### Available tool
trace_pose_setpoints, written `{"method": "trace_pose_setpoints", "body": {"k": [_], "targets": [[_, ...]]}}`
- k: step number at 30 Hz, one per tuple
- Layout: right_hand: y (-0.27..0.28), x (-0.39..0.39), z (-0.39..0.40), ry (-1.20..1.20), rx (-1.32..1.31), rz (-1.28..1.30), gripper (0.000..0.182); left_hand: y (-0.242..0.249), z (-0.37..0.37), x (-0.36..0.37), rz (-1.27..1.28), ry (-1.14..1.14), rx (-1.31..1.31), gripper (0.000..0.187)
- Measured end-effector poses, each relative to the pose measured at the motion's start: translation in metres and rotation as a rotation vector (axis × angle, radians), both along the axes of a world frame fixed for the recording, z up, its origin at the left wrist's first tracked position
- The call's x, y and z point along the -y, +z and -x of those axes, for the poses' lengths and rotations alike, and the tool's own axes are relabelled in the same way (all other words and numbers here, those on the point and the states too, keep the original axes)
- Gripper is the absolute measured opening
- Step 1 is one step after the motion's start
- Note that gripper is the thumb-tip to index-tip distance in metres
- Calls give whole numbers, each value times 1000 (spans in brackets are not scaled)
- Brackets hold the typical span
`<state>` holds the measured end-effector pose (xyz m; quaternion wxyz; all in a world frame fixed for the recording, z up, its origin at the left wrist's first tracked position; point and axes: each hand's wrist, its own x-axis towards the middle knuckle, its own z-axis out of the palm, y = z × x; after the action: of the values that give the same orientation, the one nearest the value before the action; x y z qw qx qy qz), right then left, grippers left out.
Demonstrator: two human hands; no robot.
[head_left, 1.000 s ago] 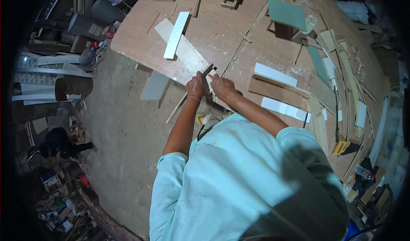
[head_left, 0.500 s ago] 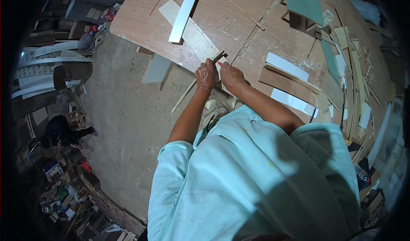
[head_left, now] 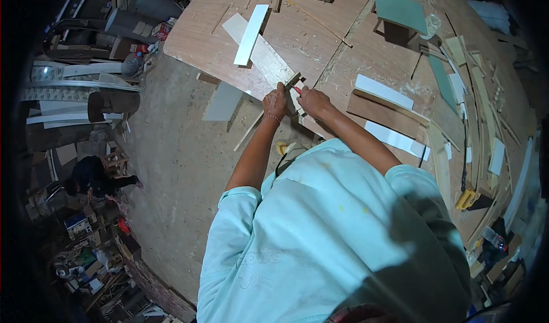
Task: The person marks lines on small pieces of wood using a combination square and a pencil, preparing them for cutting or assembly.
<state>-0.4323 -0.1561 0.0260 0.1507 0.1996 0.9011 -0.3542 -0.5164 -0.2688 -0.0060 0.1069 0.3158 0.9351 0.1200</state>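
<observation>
My left hand (head_left: 275,102), with a bracelet at the wrist, is closed around a narrow wooden strip (head_left: 293,80) near the table edge. In my right hand (head_left: 314,102), fingers closed, is a small red-handled tool (head_left: 297,89); its thin tip meets the strip, and its exact kind is too small to tell. Both hands are close together above the near end of a long pale board (head_left: 269,57). Across that board's far part lies a white-topped piece (head_left: 251,36). The lower part of the strip is hidden behind my hands.
The wooden table (head_left: 200,37) carries a green-topped stand (head_left: 400,13), white-faced boards (head_left: 384,92) and many long offcuts on the right. A yellow-handled saw (head_left: 467,199) lies at the lower right. Leftward, on the concrete floor (head_left: 171,151), a person (head_left: 94,177) sits low among clutter.
My view has shifted slightly, so the table and floor appear a little lower and further right. Both hands stay at the strip; the right hand has drawn slightly away from the left.
</observation>
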Motion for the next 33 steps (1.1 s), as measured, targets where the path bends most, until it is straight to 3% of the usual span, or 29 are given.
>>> {"method": "trace_pose_setpoints", "body": {"k": [6,10,12,16,19,21,22,24,28,33], "targets": [[-14,6,-10,-39,-118,-47,30,2,3,-2,-3,95,131,23],[-21,3,-9,-15,-180,-65,30,-3,24,-3,-51,31,182,27],[-21,1,-10,-12,-191,-62,30,4,31,-6,-64,235,678,29],[-22,-2,-9,0,-183,-53,31,-2,41,-3,-12,134,753,33],[-21,-4,-10,4,-180,-19,31,-3,38,-5,-41,177,721,28],[-20,-4,-9,9,-177,-37,31,-2,27,-2,-22,58,400,24],[-20,-3,-9,16,-172,-54,31,-1,22,0,-21,58,399,24],[-19,-1,-10,-2,-177,-46,31,1,11,2,-15,-66,33,17],[-20,6,-10,-73,-133,-53,30,2,-7,6,20,-124,-161,14],[-17,9,-15,-71,-90,-75,31,2,-19,7,-54,-44,-173,18]]}}
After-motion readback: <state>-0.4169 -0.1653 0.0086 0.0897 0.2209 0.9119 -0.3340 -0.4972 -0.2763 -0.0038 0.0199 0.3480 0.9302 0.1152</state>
